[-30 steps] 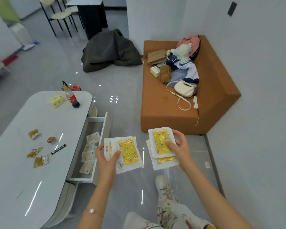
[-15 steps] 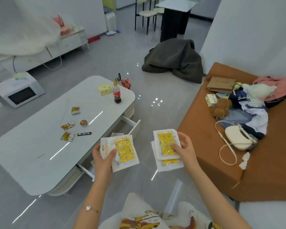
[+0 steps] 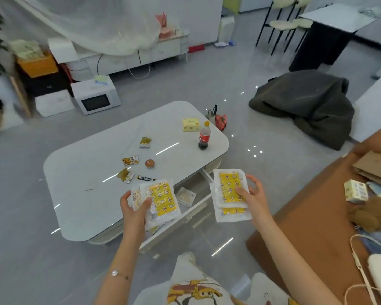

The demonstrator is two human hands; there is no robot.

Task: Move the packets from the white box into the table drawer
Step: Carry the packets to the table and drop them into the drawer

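Note:
My left hand [image 3: 134, 209] grips a small stack of white packets with yellow printed centres [image 3: 162, 200], held over the front edge of the white table [image 3: 86, 190]. My right hand [image 3: 252, 199] holds a second stack of the same packets [image 3: 229, 190], thumb on top, to the right of the table. Between the two stacks the table drawer [image 3: 194, 211] stands pulled out, and a pale packet [image 3: 186, 197] lies inside it. No white box that I can tie to the task is identifiable.
On the table lie several snack wrappers [image 3: 130, 160], a cola bottle [image 3: 204, 137] and a yellow carton [image 3: 191, 125]. An orange sofa [image 3: 317, 216] with bags and toys is at the right. A dark beanbag [image 3: 304, 106] and a microwave [image 3: 96, 96] sit on the floor.
The view has swung left, so the table now fills the middle and the sofa sits at the right edge. Both hands keep their stacks; the left stack is now over the table's front edge.

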